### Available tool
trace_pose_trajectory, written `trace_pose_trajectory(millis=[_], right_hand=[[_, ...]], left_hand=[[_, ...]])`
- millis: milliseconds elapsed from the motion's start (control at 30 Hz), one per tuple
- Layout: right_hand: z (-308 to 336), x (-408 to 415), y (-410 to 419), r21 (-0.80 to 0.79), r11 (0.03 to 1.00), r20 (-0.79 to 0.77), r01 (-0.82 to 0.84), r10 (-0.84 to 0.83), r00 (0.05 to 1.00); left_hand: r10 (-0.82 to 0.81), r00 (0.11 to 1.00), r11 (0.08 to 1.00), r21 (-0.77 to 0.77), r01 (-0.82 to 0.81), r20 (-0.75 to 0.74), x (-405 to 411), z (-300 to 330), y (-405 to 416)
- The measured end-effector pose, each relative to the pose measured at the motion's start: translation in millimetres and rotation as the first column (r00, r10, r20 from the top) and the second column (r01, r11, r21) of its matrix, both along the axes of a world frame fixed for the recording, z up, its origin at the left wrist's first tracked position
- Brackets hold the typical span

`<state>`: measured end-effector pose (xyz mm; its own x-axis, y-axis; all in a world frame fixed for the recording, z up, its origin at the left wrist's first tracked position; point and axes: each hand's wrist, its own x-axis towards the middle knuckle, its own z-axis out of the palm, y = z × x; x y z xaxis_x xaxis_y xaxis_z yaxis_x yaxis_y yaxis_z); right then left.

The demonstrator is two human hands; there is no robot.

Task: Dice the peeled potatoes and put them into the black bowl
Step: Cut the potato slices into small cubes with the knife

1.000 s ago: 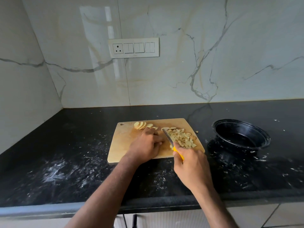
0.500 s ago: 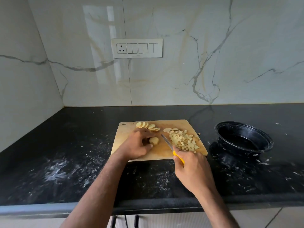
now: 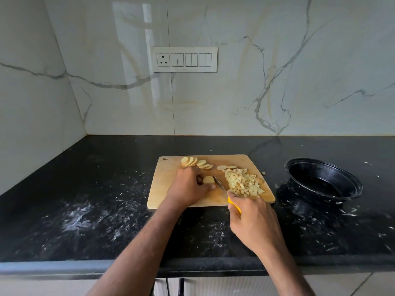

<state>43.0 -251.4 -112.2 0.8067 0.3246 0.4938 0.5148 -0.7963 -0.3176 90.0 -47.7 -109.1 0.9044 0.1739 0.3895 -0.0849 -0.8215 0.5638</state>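
Note:
A wooden cutting board (image 3: 162, 189) lies on the black counter. My left hand (image 3: 189, 188) holds a small stack of potato slices (image 3: 208, 180) against the board. My right hand (image 3: 254, 221) grips the yellow handle of a knife (image 3: 220, 184), whose blade lies just right of that stack. A pile of diced potato (image 3: 243, 182) sits on the board's right half. A fanned row of round slices (image 3: 195, 162) lies along the far edge. The black bowl (image 3: 323, 180) stands to the right of the board and holds no potato.
The black counter (image 3: 96, 199) carries white starchy smears, thickest at the left front and around the bowl. A marble wall with a switch plate (image 3: 184, 59) rises behind. A side wall closes the left. A small potato scrap (image 3: 263, 173) lies off the board's right edge.
My left hand has drawn back from the far slices with a small stack of potato slices and set it mid-board. The knife moved off the diced pile toward that piece.

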Motion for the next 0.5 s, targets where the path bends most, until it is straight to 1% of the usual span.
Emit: trace_pose_trajectory(millis=[67,133,200,300,400,500], right_hand=[[-0.5,0.6,0.6,-0.006,1.000,0.004,0.001,-0.001,1.000],[0.0,-0.1,2.0,-0.026,1.000,0.013,0.004,-0.004,1.000],[0.5,-1.8,3.4,-0.065,0.998,0.041,-0.011,0.014,0.999],[0.7,-3.0,5.5,-0.114,0.991,0.040,-0.065,0.070,0.997],[1.3,-1.2,6.0,-0.118,0.987,0.023,-0.110,0.114,0.993],[0.9,0.1,5.8,-0.121,0.986,0.012,-0.119,0.121,0.993]], left_hand=[[-0.050,0.999,0.999,0.017,0.050,0.016,-0.6,0.3,3.3],[-0.125,0.992,0.990,0.067,0.123,0.024,-1.8,1.5,6.4],[-0.149,0.988,0.985,0.089,0.146,0.032,-3.0,3.0,6.3],[-0.101,0.995,0.994,0.045,0.100,0.027,-3.2,3.5,4.0],[-0.052,0.999,0.998,0.022,0.052,-0.010,-1.6,1.0,2.0],[-0.021,0.999,1.000,0.014,0.021,-0.025,-1.1,0.4,1.7]])
